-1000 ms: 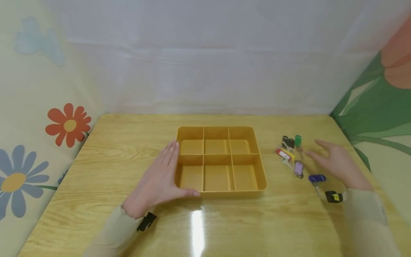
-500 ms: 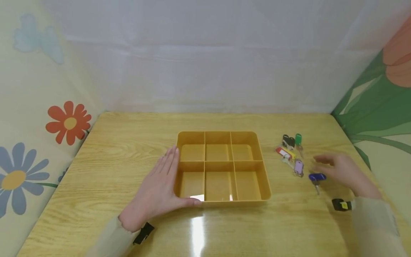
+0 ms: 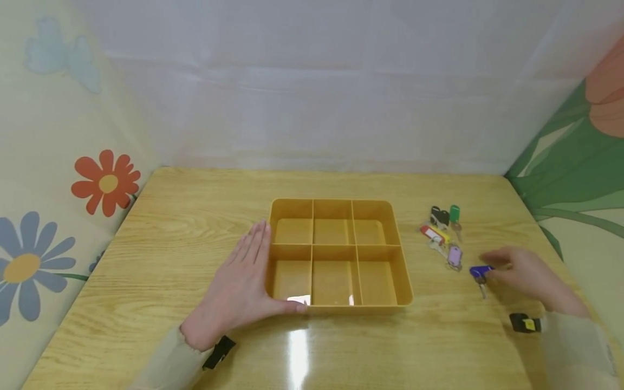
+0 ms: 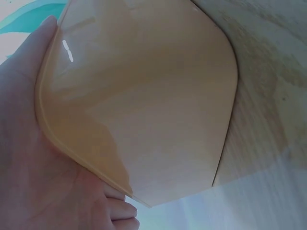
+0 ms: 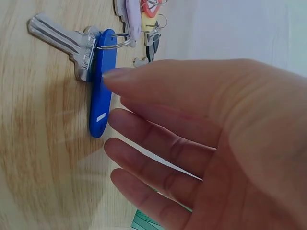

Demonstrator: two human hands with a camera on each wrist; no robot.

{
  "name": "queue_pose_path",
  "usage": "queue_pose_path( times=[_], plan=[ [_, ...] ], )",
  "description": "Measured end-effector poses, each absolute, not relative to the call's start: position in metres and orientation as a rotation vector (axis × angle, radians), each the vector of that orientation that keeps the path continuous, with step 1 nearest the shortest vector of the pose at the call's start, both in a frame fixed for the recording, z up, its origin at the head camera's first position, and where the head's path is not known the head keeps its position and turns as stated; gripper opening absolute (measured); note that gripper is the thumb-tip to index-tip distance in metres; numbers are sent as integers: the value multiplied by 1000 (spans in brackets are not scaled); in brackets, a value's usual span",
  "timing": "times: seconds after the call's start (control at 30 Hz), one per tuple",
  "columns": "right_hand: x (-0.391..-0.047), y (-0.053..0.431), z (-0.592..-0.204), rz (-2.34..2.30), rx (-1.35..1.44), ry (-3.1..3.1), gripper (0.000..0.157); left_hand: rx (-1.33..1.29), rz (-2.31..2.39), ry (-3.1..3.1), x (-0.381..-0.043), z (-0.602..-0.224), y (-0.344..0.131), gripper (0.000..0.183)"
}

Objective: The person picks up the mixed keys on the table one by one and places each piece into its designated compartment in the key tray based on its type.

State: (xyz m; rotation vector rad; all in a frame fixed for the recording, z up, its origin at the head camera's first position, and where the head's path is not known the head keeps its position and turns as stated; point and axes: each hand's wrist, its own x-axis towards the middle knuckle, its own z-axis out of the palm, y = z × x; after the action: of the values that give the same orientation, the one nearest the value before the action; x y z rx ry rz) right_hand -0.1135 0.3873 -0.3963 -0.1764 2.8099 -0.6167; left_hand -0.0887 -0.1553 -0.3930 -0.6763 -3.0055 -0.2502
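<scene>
Left hand [image 3: 236, 290] is spread pretty wide, fingers straight against the left side of the yellow divided box [image 3: 358, 310], thumb at its front edge. Over on the right of the counter [image 3: 390, 352], the right hand [image 3: 524, 273] has its thumb touching a blue tag [image 5: 98, 105] with a silver key [image 5: 62, 40], fingers loosely bent. Purple tag [image 3: 454, 255], red tag [image 3: 431, 234] and green tag [image 3: 454, 212] lie nearby, farther back.

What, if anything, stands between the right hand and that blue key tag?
Nothing visible: the right hand is right beside the blue key tag, and in the right-wrist view its thumb tip overlaps the tag's edge. The purple key tag lies beyond the blue one.
</scene>
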Motion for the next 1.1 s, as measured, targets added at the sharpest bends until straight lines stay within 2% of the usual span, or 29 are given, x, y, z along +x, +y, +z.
queue_pose_path(
  times=[0.37, 0.6, 1.1],
  plan=[
    [-113, 387, -399, -593, -120, 2822, 32, -691, -235, -3014, -89, -391, -155, 148],
    [-115, 387, -400, -582, -112, 2844, 20, -694, -235, -3006, -89, -391, -155, 147],
    [-112, 389, -396, -645, -114, 2877, 26, -696, -233, -3011, -89, -390, -155, 148]
  ],
)
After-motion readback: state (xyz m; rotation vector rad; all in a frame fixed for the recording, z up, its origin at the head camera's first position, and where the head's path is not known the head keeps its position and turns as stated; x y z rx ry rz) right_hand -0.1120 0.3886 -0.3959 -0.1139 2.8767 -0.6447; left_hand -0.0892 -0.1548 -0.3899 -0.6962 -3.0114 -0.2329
